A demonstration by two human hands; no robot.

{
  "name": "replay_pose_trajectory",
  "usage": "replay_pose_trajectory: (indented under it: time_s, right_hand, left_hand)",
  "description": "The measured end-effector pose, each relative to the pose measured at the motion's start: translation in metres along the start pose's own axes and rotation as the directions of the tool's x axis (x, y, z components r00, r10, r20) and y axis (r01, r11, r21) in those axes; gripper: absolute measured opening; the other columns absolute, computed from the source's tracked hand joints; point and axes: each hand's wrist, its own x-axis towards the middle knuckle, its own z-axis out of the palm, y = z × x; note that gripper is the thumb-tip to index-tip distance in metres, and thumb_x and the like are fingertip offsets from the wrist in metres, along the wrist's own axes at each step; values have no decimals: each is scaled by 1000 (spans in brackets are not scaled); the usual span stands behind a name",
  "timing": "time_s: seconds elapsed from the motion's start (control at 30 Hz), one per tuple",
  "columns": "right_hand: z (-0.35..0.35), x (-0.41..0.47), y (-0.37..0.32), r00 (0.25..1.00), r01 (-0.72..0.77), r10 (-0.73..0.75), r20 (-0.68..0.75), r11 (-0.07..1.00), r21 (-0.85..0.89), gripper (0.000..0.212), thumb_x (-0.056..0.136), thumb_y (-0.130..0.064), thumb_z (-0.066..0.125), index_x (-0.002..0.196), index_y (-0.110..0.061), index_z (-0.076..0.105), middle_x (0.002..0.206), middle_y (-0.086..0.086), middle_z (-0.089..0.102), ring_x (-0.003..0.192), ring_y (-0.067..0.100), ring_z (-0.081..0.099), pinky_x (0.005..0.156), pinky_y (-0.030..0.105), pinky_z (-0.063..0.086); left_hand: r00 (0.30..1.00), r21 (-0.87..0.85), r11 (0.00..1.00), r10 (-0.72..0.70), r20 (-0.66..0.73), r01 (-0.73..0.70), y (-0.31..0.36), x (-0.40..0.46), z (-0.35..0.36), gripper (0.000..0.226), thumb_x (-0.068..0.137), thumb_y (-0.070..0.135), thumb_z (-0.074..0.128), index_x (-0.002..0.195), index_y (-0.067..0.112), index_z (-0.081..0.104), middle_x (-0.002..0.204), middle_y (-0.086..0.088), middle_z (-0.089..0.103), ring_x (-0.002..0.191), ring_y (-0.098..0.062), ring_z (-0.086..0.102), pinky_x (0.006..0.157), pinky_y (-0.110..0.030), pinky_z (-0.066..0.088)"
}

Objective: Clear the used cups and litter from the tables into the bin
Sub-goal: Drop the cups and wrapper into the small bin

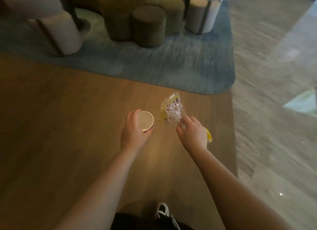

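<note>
Surface: brown wooden surface, far edge against a blue-grey rug; upholstered stools beyond, blurred.
Cup: small beige paper cup, upright near mid-surface, open mouth up, seemingly empty.
Left grip: left hand curled round the cup's left and near side, fingers and thumb part-closed on the wall; contact looks made, lift not evident.
Wrapper: crumpled clear plastic wrapper with yellow and purple print, lying just right of the cup, apart from it.
Right grip: right hand pinched on the wrapper's near right corner, fingertips closed on the film.
Yellow scrap: small yellow piece showing at the right edge of the right hand; held or lying beneath, cannot tell.
Bin: not in view.
Step in hand: taking up cup and wrapper together.
Doing it well: squeeze the cup lightly to avoid crushing, keep it level in case of dregs; gather more film into the fist so nothing slips; check for the yellow scrap before leaving.
</note>
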Motion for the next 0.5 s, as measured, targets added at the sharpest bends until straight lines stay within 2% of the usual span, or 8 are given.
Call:
replay_pose_trajectory:
  time_s: [0.17,0.27,0.37,0.5]
  right_hand:
    - [-36,35,103,981,-182,182,-73,983,-1,11,85,-23,57,86,-12,58,75,0,49,72,25,53,53,30,32]
    - [-48,67,156,953,-278,278,-117,960,16,12,85,-24,57,83,-12,57,74,1,49,71,26,52,54,30,29]
    - [-55,110,209,930,-335,333,-153,942,15,13,85,-25,57,80,-13,55,73,-1,47,68,24,50,53,30,26]
    - [-57,199,289,915,-374,371,-162,927,11,16,87,-27,55,84,-12,58,77,4,55,69,24,52,54,30,30]
  left_hand:
    - [981,-37,990,142,129,-138,69,46,94,75,65,35,83,128,15,48,125,-5,49,107,-26,52,80,-39,46]
    - [962,-63,979,200,186,-191,102,80,148,75,66,36,82,129,17,46,126,-3,48,105,-21,49,79,-35,43]
    - [943,-69,967,255,215,-246,133,120,208,75,67,37,81,130,22,43,126,0,46,103,-16,47,75,-31,38]
    - [930,-118,963,266,255,-243,176,194,303,75,68,36,80,131,26,41,130,3,41,105,-10,41,78,-31,37]
